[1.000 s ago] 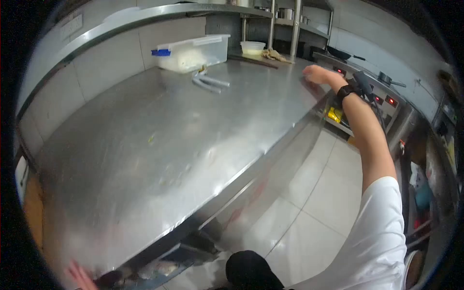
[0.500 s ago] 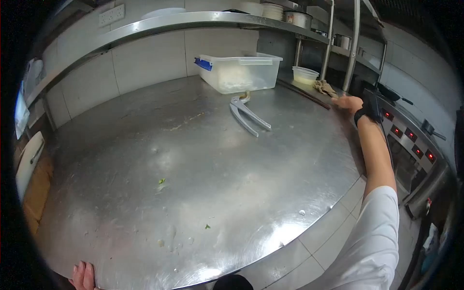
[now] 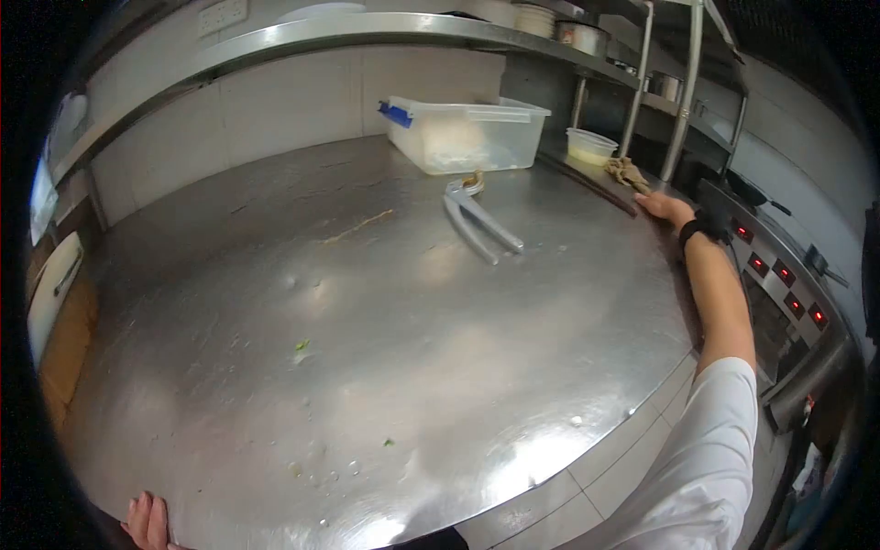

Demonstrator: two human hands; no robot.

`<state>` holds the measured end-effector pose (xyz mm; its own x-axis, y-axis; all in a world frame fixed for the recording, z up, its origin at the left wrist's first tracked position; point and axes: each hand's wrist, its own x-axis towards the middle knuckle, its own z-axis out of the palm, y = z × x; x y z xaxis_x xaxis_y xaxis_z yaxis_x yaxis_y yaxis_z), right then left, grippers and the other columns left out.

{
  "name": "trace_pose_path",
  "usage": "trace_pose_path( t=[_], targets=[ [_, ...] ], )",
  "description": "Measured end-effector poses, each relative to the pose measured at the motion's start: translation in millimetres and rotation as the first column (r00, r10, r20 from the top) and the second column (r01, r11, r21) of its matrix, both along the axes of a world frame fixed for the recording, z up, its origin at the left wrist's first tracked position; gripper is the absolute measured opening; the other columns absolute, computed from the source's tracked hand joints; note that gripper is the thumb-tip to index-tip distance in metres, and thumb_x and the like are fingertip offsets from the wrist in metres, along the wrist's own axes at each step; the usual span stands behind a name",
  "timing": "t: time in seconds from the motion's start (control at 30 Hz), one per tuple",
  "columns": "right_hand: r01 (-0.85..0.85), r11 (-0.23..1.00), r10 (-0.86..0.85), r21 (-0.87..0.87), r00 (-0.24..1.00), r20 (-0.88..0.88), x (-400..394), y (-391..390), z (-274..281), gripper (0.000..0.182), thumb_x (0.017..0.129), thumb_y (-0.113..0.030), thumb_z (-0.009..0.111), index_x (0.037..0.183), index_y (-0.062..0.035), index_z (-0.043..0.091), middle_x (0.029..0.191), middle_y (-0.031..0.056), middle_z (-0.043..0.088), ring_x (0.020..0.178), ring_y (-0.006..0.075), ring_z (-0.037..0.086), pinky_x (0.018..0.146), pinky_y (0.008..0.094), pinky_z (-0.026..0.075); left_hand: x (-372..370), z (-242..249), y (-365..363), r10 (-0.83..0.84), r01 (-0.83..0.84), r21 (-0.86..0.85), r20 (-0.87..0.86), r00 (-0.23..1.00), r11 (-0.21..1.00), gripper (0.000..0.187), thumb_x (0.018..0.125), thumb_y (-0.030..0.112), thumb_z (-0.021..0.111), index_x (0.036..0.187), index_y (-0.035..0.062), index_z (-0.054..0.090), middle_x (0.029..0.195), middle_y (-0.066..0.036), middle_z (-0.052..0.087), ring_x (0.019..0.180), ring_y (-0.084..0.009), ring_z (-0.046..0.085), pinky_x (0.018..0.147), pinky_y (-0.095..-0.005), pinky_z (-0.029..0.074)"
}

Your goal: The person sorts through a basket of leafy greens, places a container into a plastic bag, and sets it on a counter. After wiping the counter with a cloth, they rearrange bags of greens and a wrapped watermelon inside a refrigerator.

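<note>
At the far right of the steel table, my right hand (image 3: 666, 207) is stretched out low, fingers extended with their tips right at the end of a crumpled brown cloth (image 3: 625, 171). A black band circles that wrist. My left hand (image 3: 148, 522) lies on the near left edge of the table, its fingers flat on the metal and the rest of it out of view. Toward the back middle lies a pair of grey-handled tongs or pliers (image 3: 480, 225), legs spread, with a small brownish piece at its hinge end.
A clear plastic bin (image 3: 477, 137) with whitish contents stands at the back. Beside it are dark sticks (image 3: 587, 183) and a small tub (image 3: 591, 147) of yellowish liquid. Green scraps and drops dot the table (image 3: 229, 293). A stove (image 3: 779, 275) stands right; boards (image 3: 55, 293) lean left.
My view has shifted slightly, so the table's things appear a little farther right. My right hand stays by the cloth, its fingers slightly nearer to me. The left hand stays at the edge.
</note>
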<state>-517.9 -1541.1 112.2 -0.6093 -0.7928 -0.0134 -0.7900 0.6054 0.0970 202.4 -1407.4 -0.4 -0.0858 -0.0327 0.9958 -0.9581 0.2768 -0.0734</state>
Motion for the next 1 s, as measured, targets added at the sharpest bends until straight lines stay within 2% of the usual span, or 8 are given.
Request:
trace_pose_path(
  t=[0.1,0.13,0.23,0.33,0.47,0.57,0.83,1.0],
  targets=[
    [-0.334,0.942,0.316,0.03,0.854,-0.413,-199,-36,-46,0.038,0.088,-0.029,0.038,0.118,-0.0069,0.047,0.114,0.0081,0.053,0.097,0.0286,0.053,0.081,0.0357,0.042,13,-15,2,-0.009,0.01,0.017,-0.071,0.997,1.0,0.046,0.09,0.026,0.025,0.088,-0.0018,0.062,0.09,-0.017,0.058,0.088,-0.0261,0.049,0.088,-0.0371,0.033],
    [-0.164,0.689,0.709,0.706,0.355,-0.61,-143,-17,-21,0.038,0.086,-0.028,0.044,0.118,-0.0071,0.047,0.114,0.0039,0.053,0.086,0.024,0.057,0.073,0.0316,0.044,29,-26,6,0.01,-0.004,0.122,-0.048,0.999,0.992,0.04,0.09,0.023,0.025,0.096,-0.0021,0.056,0.101,-0.016,0.053,0.099,-0.0269,0.044,0.092,-0.039,0.03],
    [-0.12,0.969,0.177,-0.215,0.947,0.27,48,54,30,0.028,0.08,-0.027,0.056,0.097,-0.0043,0.061,0.096,0.0039,0.062,0.081,0.0151,0.057,0.071,0.0234,0.043,36,-28,13,0.011,0.001,0.255,-0.048,0.999,0.967,0.037,0.088,0.024,0.028,0.104,-0.0003,0.051,0.112,-0.014,0.047,0.111,-0.0268,0.038,0.099,-0.041,0.022],
    [-0.36,0.828,0.56,-0.429,0.558,0.612,143,100,37,0.045,0.078,-0.036,0.059,0.099,0.0044,0.058,0.096,0.0138,0.059,0.086,0.0216,0.055,0.079,0.0314,0.042,28,-21,17,0.007,0.026,0.281,-0.114,0.993,0.959,0.041,0.086,0.029,0.027,0.1,0.0031,0.055,0.107,-0.011,0.049,0.11,-0.0253,0.039,0.101,-0.0406,0.017],
    [-0.42,0.878,0.404,-0.23,0.908,-0.115,123,104,-11,0.047,0.08,-0.035,0.056,0.109,0.0013,0.053,0.105,0.0163,0.049,0.096,0.0272,0.049,0.083,0.0343,0.04,20,-14,24,0.028,0.037,0.336,-0.188,0.982,0.941,0.042,0.086,0.031,0.026,0.095,0.0062,0.059,0.104,-0.009,0.051,0.108,-0.0244,0.039,0.101,-0.04,0.011],
    [-0.44,0.85,0.463,-0.289,0.887,0.011,245,138,7,0.031,0.08,-0.028,0.056,0.087,0.0017,0.058,0.096,0.0136,0.05,0.094,0.0251,0.047,0.082,0.0338,0.038,21,-12,26,-0.014,0.083,0.357,-0.192,0.981,0.93,0.04,0.086,0.031,0.028,0.096,0.0075,0.06,0.105,-0.007,0.051,0.109,-0.023,0.038,0.101,-0.0393,0.009],
    [-0.913,-0.148,0.94,-0.38,-0.249,0.232,507,127,-2,0.031,0.086,-0.015,0.044,0.116,-0.0113,0.05,0.117,0.0139,0.043,0.107,0.0255,0.044,0.09,0.035,0.036,26,-9,37,-0.036,0.094,0.421,-0.144,0.989,0.902,0.032,0.083,0.027,0.035,0.101,0.012,0.057,0.108,-0.004,0.051,0.111,-0.0236,0.037,0.102,-0.0417,0.005],
    [-0.98,0.105,0.993,-0.17,0.114,-0.043,464,-43,-12,0.033,0.088,-0.02,0.038,0.117,-0.0085,0.048,0.121,0.0138,0.042,0.113,0.0278,0.039,0.097,0.0362,0.03,62,-58,57,-0.263,0.318,0.28,-0.218,0.94,0.906,0.03,0.075,0.01,0.045,0.102,0.0124,0.056,0.107,-0.008,0.051,0.108,-0.0255,0.04,0.097,-0.0444,0.023]
  ],
)
